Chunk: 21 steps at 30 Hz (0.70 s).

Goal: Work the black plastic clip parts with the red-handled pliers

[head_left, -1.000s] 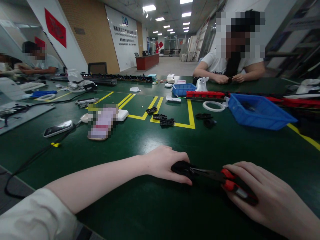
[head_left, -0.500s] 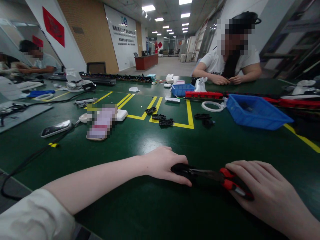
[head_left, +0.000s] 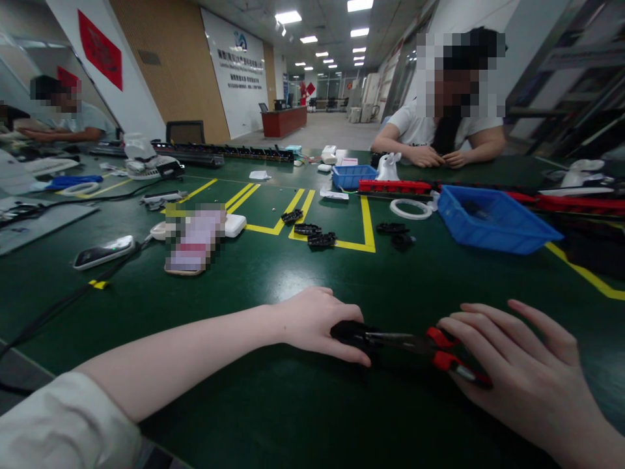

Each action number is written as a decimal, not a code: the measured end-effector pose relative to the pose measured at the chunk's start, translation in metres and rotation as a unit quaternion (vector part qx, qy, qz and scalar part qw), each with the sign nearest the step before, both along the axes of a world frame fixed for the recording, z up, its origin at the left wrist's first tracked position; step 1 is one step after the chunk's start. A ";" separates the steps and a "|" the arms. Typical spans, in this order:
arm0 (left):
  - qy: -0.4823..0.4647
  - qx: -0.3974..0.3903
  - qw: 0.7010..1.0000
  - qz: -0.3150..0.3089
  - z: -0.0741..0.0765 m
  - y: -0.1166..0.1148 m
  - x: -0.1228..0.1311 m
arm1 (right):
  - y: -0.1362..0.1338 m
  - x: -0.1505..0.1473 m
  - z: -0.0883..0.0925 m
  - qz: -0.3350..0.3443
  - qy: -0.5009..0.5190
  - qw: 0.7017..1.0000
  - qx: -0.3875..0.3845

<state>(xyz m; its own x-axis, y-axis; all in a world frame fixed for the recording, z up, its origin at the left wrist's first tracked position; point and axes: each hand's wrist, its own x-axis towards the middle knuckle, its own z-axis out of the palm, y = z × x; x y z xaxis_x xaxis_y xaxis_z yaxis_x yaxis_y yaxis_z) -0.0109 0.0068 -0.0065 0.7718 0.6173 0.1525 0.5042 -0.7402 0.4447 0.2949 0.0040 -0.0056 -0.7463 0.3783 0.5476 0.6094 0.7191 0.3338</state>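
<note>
My left hand is closed on a small black plastic part just above the green table. My right hand grips red-and-black handled pliers, with the index finger and thumb side on the handles and some other fingers lifted. The metal jaws of the pliers point left and reach the black part; whether they bite on it is too dark to tell. Beyond my hands lie several similar black plastic parts near yellow tape lines.
A phone, a white case and a black-and-white device lie at left. At right stand a blue bin, a white ring and a red strip. A person sits across the table.
Some fingers of my right hand have lifted and spread away from the pliers' handles. My left hand still holds the black part. The view has shifted slightly.
</note>
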 end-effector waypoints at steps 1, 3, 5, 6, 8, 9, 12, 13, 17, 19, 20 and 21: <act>0.000 -0.001 1.000 0.001 0.000 0.000 0.000 | 0.001 0.000 0.000 0.003 -0.008 1.000 0.005; 0.004 -0.001 1.000 0.003 0.000 0.000 0.000 | 0.002 0.001 0.001 0.015 -0.030 0.999 0.021; 0.009 0.000 1.000 0.006 0.001 -0.001 0.001 | 0.003 0.000 0.001 0.019 -0.045 0.998 0.033; 0.010 -0.002 1.000 0.008 0.001 -0.001 0.001 | 0.003 0.000 0.002 0.019 -0.047 0.998 0.036; 0.009 -0.008 1.000 0.015 0.002 -0.002 0.001 | 0.003 -0.001 0.002 0.019 -0.046 0.998 0.038; 0.007 -0.013 1.000 0.020 0.003 -0.002 0.000 | 0.003 -0.002 0.003 0.019 -0.045 0.998 0.036; 0.007 -0.026 0.999 0.029 0.003 -0.002 0.000 | 0.003 -0.001 0.003 0.019 -0.038 0.999 0.026; 0.008 -0.029 0.999 0.027 0.003 -0.002 0.000 | 0.003 -0.001 0.002 0.019 -0.036 0.999 0.024; 0.011 -0.022 1.000 0.017 0.002 -0.001 0.001 | 0.004 0.001 0.002 0.022 -0.038 0.999 0.021; 0.015 -0.017 1.000 0.019 0.002 -0.001 0.001 | 0.004 0.001 0.002 0.022 -0.035 0.999 0.014; 0.018 -0.017 0.999 0.020 0.003 -0.001 0.001 | 0.004 0.000 0.002 0.021 -0.032 0.999 0.009; 0.022 -0.019 0.999 0.020 0.003 -0.001 0.001 | 0.004 0.000 0.002 0.023 -0.028 0.999 0.004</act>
